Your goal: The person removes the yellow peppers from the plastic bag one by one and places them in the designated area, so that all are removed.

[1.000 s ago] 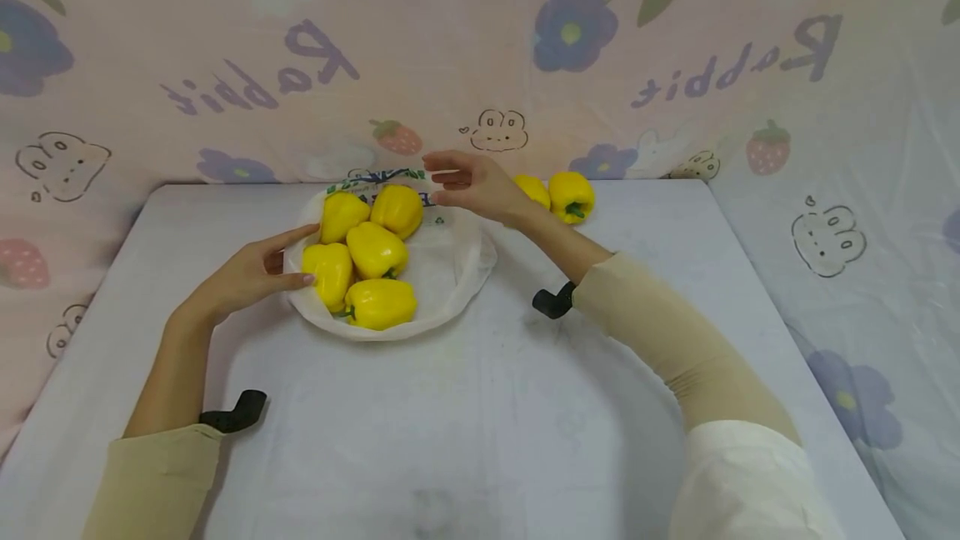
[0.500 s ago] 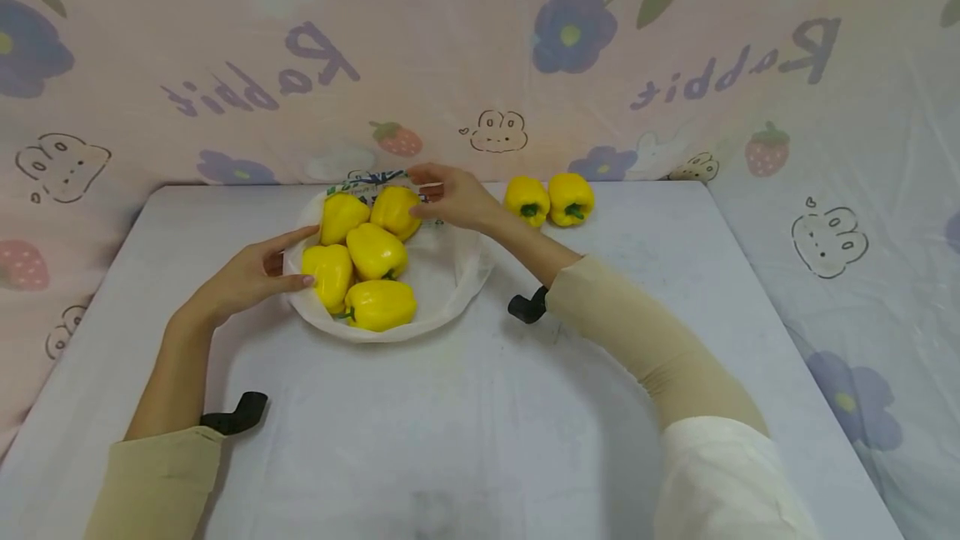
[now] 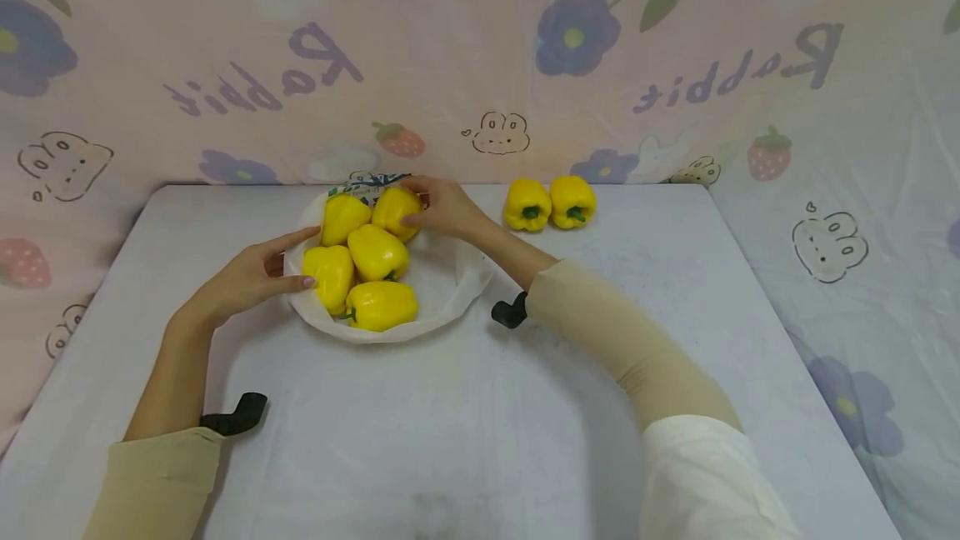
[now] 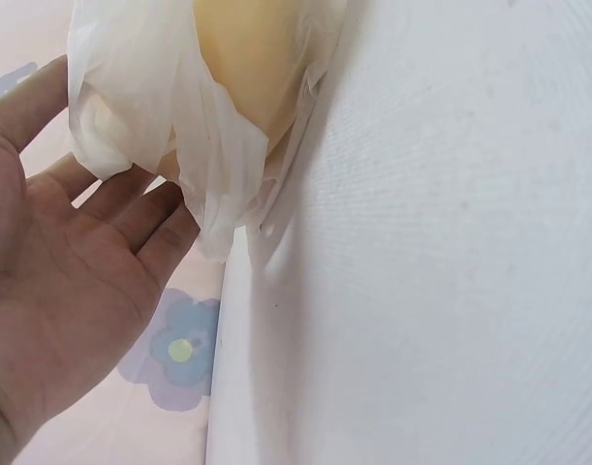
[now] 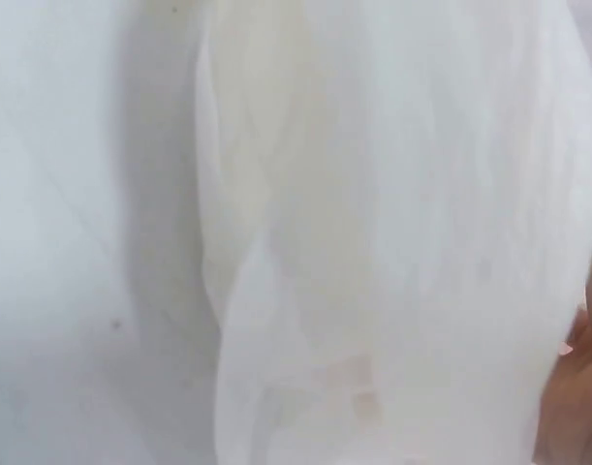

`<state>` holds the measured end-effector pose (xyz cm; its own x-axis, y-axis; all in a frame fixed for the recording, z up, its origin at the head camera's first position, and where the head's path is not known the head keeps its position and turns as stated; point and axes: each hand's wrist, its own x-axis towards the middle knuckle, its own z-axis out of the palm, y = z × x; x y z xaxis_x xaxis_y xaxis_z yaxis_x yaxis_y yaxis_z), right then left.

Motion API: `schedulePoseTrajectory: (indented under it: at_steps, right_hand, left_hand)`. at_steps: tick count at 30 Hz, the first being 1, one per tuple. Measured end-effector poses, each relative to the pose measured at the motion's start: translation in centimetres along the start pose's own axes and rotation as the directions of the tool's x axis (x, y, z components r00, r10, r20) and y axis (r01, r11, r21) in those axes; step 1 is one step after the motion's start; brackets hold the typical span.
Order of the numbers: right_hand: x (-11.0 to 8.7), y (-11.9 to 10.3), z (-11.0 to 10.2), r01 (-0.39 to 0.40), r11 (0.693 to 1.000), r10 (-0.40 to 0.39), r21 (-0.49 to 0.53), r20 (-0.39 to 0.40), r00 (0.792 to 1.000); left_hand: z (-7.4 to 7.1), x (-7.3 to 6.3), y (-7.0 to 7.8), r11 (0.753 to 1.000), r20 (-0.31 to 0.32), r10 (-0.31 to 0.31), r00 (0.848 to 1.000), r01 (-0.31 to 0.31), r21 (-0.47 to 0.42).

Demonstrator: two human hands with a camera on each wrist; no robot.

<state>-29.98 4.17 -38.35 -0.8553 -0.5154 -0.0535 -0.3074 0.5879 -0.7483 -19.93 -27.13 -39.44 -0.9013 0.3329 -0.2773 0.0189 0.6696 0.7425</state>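
Note:
Several yellow bell peppers (image 3: 377,252) lie in a white plastic bag (image 3: 442,307) with its mouth spread wide. My left hand (image 3: 243,277) holds the bag's left side, thumb over the rim beside the left pepper (image 3: 328,277). In the left wrist view, the fingers of that hand (image 4: 92,242) are against the outside of the bag (image 4: 140,87). At the back right of the bag, my right hand (image 3: 446,208) grips a bell pepper (image 3: 393,211) between thumb and fingers. The bag (image 5: 402,213) hides most of that hand in the right wrist view.
Two more yellow bell peppers (image 3: 527,205) stand side by side at the table's back edge, right of the bag. A white cloth covers the table (image 3: 375,440). Behind it hangs a patterned curtain (image 3: 450,40).
My right hand has moved left and down from above the bag's back right onto the back right pepper. The left hand and the peppers have stayed in place.

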Motion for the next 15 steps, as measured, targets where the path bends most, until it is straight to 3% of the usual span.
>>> schedulePoseTrajectory:
  at_steps: [8,15]
  right_hand:
    - [0.3,-0.1,1.4,-0.095,0.994,0.094,-0.063,-0.015,0.995]
    - [0.6,-0.1,2.0,-0.111,0.99,0.11,-0.087,-0.016,0.994]
  left_hand:
    - [0.0,0.0,-0.2,1.0,-0.005,0.007,1.0,-0.007,0.005]
    - [0.0,0.1,-0.4,1.0,-0.01,0.011,1.0,-0.011,0.015]
